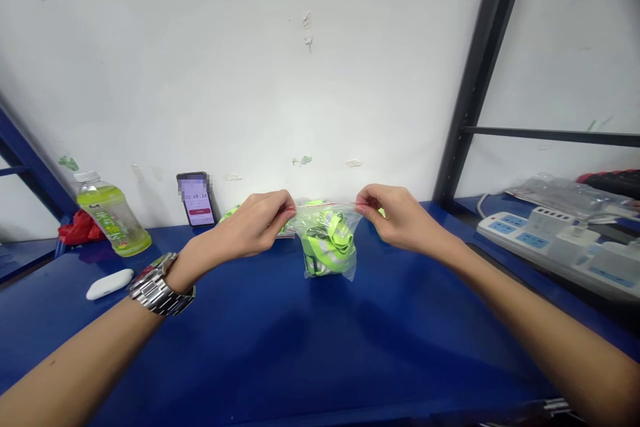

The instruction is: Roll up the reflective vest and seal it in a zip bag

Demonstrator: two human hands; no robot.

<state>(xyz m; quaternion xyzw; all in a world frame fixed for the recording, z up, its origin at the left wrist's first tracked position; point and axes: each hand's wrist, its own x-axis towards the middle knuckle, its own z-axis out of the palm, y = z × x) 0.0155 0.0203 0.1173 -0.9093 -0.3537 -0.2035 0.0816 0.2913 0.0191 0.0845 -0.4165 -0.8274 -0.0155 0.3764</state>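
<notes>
The left hand point(257, 223) and the right hand point(395, 217) each pinch one end of the top strip of a clear plastic zip bag stuffed with fluorescent yellow-green fabric point(329, 243), which stands upright near the back of the blue metal shelf surface point(300, 353), close to the white wall point(250, 67). A broad bare stretch of blue lies in front of the bag, toward the near edge. To the left sit a white oval case point(109, 283), a green drink bottle point(111, 215) and a propped phone point(197, 199); to the right, past the dark upright post point(475, 73), lie white power strips point(555, 243).
</notes>
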